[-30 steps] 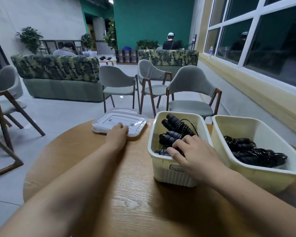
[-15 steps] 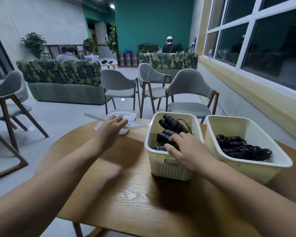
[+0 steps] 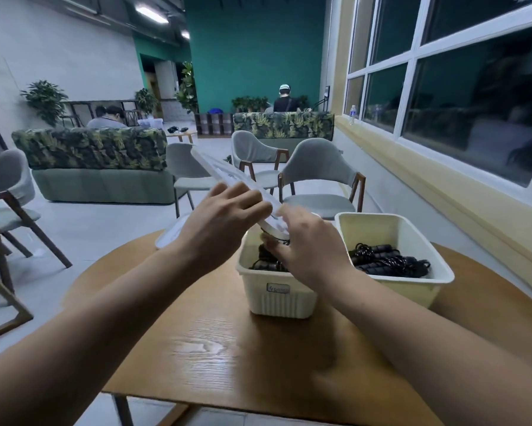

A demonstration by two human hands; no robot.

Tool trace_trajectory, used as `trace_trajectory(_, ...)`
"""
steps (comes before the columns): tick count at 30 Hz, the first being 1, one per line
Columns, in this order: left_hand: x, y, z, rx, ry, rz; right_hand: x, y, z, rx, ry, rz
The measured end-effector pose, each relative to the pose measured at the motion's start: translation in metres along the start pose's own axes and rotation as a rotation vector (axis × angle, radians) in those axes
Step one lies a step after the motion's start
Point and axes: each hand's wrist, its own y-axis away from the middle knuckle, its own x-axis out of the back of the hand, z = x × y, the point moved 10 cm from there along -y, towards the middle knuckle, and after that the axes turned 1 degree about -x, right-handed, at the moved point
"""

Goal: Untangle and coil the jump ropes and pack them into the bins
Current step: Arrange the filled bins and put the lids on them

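1. Round wooden table (image 3: 243, 348) fills the near part of the view; both bare forearms reach over it.
2. Two cream bins sit on the table's far right side, close side by side.
3. Left bin (image 3: 278, 298): ribbed wall, small label on its near face. Black jump ropes (image 3: 266, 261) lie inside, mostly hidden by the right hand.
4. Right bin (image 3: 412, 285): uncovered, holds a coiled bundle of black ropes (image 3: 387, 264) with handles, lying in its near half.
5. Left hand (image 3: 220, 218) is raised above the table, just left of the left bin, fingers wrapped over a clear white lid (image 3: 224, 173), clenched on it.
6. That lid is tilted steeply, its far end up and left, its near end down over the left bin's far rim. Blurred by motion.
7. Right hand (image 3: 307, 244) is over the left bin, fingertips at the lid's lower end. Looks like a loose pinch on the lid edge, but cannot tell for sure whether it grips or only touches.
8. A second pale lid (image 3: 169, 233) lies flat on the table's far left edge, partly hidden behind the left wrist.
9. Far beyond the table: grey chairs (image 3: 317, 176), leaf-patterned sofas (image 3: 95, 149), a green wall, windows along the right. Two people sit far back, facing away.
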Motion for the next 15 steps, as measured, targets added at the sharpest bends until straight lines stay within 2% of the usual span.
trace_trajectory(3,0.002,-0.025,0.019,0.013,0.042,0.043,0.023,0.009,0.009,0.062,0.1,0.102)
trace_trajectory(6,0.005,-0.041,0.02,0.179,0.193,0.172,0.049,0.019,0.036,-0.002,0.011,0.183)
trace_trajectory(8,0.002,-0.038,0.006,0.401,0.404,0.308,0.057,0.023,0.067,-0.132,-0.096,0.171)
trace_trajectory(11,-0.035,-0.015,-0.021,0.867,0.745,0.411,0.069,0.037,0.111,-0.358,-0.381,0.161)
trace_trajectory(13,-0.084,0.0,-0.025,1.158,1.027,0.367,0.08,0.05,0.137,-0.494,-0.545,0.188)
trace_trajectory(15,-0.129,0.005,-0.014,1.327,1.242,0.218,0.082,0.061,0.161,-0.595,-0.73,0.191)
